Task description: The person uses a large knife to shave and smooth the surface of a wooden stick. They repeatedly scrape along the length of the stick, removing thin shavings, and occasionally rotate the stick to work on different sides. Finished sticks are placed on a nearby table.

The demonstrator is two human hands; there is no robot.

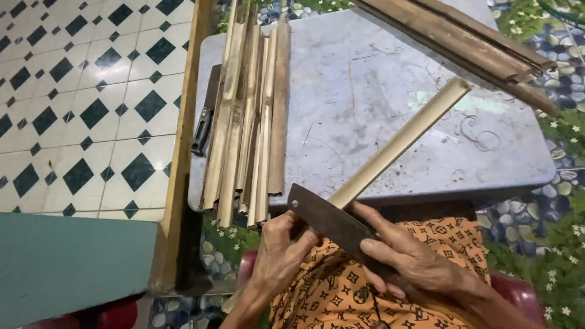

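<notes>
Low in the frame, the person sits with an orange patterned cloth (426, 234) on the lap. The left hand (281, 250) is curled shut around the near end of a pale bamboo strip (399, 141). The right hand (409, 254) is closed around a dark knife (332, 220), with the fingers wrapped over its back. The flat blade lies across the strip, touching it near the hands.

The strip points up and to the right, and its far end rests over the grey table (378, 91) in the middle of the frame.

To do this cut well, I think the left hand should hold the strip tight so it does not roll. The blade should stay flat and go away from the body. The fingers should stay behind the sharp edge.

On the left part of the table lies a pile of bamboo strips (247, 122), side by side. A second dark tool (204, 125) sits just beside it. In the upper right, long brown bamboo pieces (469, 36) lie across the corner. At the left is a tiled floor (79, 103) with black diamonds.
</notes>
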